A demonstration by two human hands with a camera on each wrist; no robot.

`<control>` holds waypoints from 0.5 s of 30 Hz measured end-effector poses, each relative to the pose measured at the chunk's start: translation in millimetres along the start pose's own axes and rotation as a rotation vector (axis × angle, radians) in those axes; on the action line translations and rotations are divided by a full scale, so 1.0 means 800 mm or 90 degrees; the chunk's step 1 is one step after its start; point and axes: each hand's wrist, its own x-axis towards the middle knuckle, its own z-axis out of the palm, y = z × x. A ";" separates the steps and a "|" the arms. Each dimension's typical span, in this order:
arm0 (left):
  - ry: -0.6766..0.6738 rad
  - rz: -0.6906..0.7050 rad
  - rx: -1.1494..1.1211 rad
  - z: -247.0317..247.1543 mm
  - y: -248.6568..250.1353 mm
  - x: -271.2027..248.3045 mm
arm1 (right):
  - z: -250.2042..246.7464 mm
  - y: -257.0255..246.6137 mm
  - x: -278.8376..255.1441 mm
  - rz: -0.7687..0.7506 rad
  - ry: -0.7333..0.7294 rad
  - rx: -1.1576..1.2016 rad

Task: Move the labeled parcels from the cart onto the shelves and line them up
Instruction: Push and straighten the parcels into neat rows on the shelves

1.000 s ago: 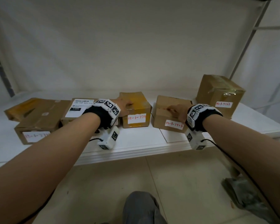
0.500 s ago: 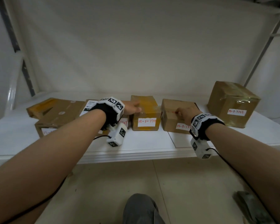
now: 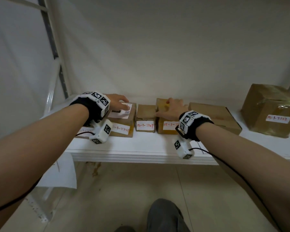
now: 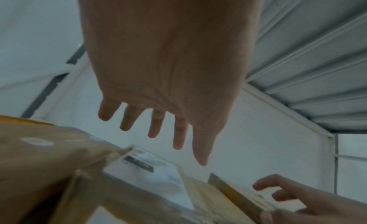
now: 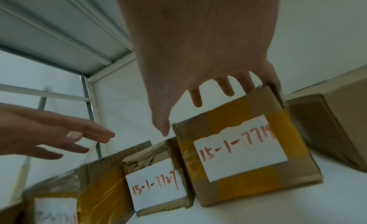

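Note:
Several labeled cardboard parcels stand in a row on the white shelf (image 3: 140, 149). My left hand (image 3: 119, 102) (image 4: 178, 125) hovers with straight, spread fingers over the parcel with a printed shipping label (image 3: 122, 122) (image 4: 158, 177). Beside it sits the small parcel marked 15-1-7727 (image 3: 145, 118) (image 5: 157, 185). My right hand (image 3: 172, 107) (image 5: 198, 86) rests flat on top of the yellow-taped parcel marked 15-1-7719 (image 3: 166, 128) (image 5: 242, 150), thumb down its left side. The leftmost parcel is mostly hidden behind my left wrist.
A flat brown parcel (image 3: 214, 114) lies right of the yellow-taped one. A tall taped parcel (image 3: 271, 111) stands apart at the far right. The shelf post (image 3: 52, 47) rises at left. The upper shelf's underside (image 4: 307, 54) is close overhead. A white sheet (image 3: 60, 173) hangs below.
Both hands have shifted left along the row. The left went from the yellow-taped parcel to the shipping-label parcel. The right went from the flat brown parcel to the yellow-taped one.

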 end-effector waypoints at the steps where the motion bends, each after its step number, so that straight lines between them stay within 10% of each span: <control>1: -0.003 -0.012 -0.010 -0.002 -0.009 -0.003 | 0.002 0.000 0.003 0.014 -0.006 -0.008; 15: 0.021 -0.173 -0.099 0.006 -0.121 -0.064 | -0.019 0.006 -0.008 0.072 0.149 0.105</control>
